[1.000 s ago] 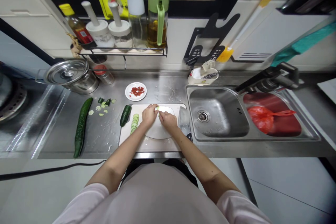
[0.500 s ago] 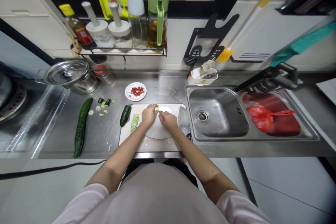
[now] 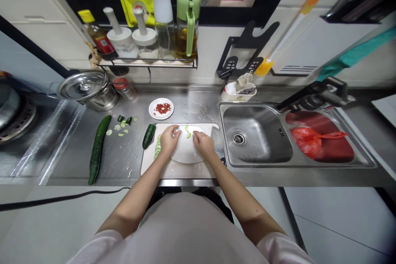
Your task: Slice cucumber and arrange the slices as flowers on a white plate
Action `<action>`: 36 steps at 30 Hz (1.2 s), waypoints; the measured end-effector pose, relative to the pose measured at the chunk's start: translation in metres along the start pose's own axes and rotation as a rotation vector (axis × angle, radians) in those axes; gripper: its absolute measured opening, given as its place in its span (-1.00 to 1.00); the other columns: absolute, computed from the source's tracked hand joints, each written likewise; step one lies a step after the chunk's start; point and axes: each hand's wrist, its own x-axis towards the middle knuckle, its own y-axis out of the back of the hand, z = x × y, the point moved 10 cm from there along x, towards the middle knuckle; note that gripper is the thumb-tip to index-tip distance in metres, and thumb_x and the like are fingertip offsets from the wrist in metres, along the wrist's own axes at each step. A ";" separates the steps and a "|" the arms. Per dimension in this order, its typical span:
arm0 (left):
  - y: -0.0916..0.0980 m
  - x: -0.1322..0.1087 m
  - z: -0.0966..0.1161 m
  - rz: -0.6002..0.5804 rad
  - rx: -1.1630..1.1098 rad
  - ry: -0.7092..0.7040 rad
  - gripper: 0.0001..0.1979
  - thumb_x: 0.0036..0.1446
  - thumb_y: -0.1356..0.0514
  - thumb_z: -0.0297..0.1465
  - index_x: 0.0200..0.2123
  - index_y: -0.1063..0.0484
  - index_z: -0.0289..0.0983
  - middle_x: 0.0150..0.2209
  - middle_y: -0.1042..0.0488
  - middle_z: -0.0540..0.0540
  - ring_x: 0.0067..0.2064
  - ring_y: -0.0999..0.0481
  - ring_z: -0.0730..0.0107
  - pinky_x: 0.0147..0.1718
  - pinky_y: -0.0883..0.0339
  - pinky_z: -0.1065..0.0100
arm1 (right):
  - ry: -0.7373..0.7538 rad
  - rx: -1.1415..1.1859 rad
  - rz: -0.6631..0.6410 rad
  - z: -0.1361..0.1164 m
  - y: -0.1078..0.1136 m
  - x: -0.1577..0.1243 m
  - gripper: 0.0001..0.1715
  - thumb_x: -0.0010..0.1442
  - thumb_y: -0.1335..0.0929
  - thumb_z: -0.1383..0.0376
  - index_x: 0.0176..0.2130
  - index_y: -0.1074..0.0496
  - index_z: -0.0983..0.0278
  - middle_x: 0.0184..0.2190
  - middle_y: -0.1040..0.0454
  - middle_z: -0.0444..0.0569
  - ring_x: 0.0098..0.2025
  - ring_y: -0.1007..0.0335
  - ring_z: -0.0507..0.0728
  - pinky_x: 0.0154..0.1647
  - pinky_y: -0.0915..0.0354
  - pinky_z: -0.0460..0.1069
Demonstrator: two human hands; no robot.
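Note:
A white plate (image 3: 185, 154) lies on a pale cutting board (image 3: 173, 170) at the counter's front edge. Two small cucumber pieces (image 3: 187, 132) rest at the plate's far rim. My left hand (image 3: 168, 140) lies on the plate's left side, fingers loosely stretched, with nothing seen in it. It sits beside a row of cucumber slices (image 3: 158, 148). On the plate's right side rests my right hand (image 3: 203, 144), fingers slightly bent and empty. A cut half cucumber (image 3: 148, 136) lies at the board's left edge.
A whole cucumber (image 3: 98, 148) and cucumber trimmings (image 3: 122, 126) lie on the steel counter to the left. A small dish of red bits (image 3: 161, 108) stands behind the board, a lidded pot (image 3: 88, 89) at far left. A sink (image 3: 256, 140) adjoins the board's right side.
My hands were pinched together over the plate's far rim; they have parted and drawn back to either side, leaving the cucumber pieces on the plate. The camera shifted slightly.

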 end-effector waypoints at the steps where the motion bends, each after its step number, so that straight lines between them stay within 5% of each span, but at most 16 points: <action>1: 0.008 -0.008 -0.006 0.030 -0.032 0.013 -0.71 0.12 -0.17 -0.26 -0.12 -0.51 -0.23 -0.37 -0.48 -0.04 -0.32 -0.44 0.37 -0.25 -0.26 0.39 | 0.003 0.025 0.020 0.001 0.003 -0.003 -0.53 0.38 -0.10 0.19 0.15 -0.36 0.13 0.00 -0.49 -0.04 -0.07 -0.41 0.11 -0.14 -0.21 -0.07; 7: 0.050 -0.070 -0.071 0.143 -0.166 0.148 -0.63 0.09 -0.15 -0.16 -0.14 -0.51 -0.25 -0.45 -0.41 0.00 -0.43 -0.37 0.43 -0.38 -0.25 0.43 | -0.015 0.200 0.170 0.017 0.026 -0.030 -0.55 0.35 -0.14 0.19 0.09 -0.43 0.19 -0.02 -0.53 -0.03 -0.07 -0.42 0.12 -0.08 -0.24 -0.05; 13: 0.075 -0.117 -0.120 0.144 0.032 0.272 -0.66 0.11 -0.12 -0.15 -0.16 -0.49 -0.21 -0.43 -0.43 0.01 -0.44 -0.38 0.40 -0.38 -0.22 0.40 | -0.052 0.322 0.272 0.042 0.041 -0.062 -0.53 0.31 -0.16 0.17 0.00 -0.49 0.26 -0.15 -0.57 0.04 -0.20 -0.45 0.13 -0.14 -0.26 -0.04; 21: 0.070 -0.122 -0.114 0.004 0.350 0.286 -0.65 0.11 -0.14 -0.14 -0.10 -0.45 -0.18 -0.27 -0.52 -0.09 -0.15 -0.49 0.13 -0.20 -0.20 0.25 | -0.100 0.352 0.300 0.053 0.040 -0.078 -0.50 0.27 -0.16 0.14 -0.03 -0.52 0.27 -0.33 -0.58 0.02 -0.31 -0.43 0.14 -0.22 -0.26 -0.04; 36: 0.060 -0.118 -0.111 0.029 0.279 0.327 -0.82 0.10 -0.16 -0.26 -0.24 -0.45 -0.19 -0.26 -0.55 -0.08 -0.20 -0.50 0.20 -0.21 -0.18 0.28 | -0.208 0.276 0.164 0.063 0.016 -0.088 -0.53 0.26 -0.21 0.16 0.06 -0.45 0.25 -0.42 -0.52 -0.05 -0.33 -0.41 0.13 -0.34 -0.16 -0.06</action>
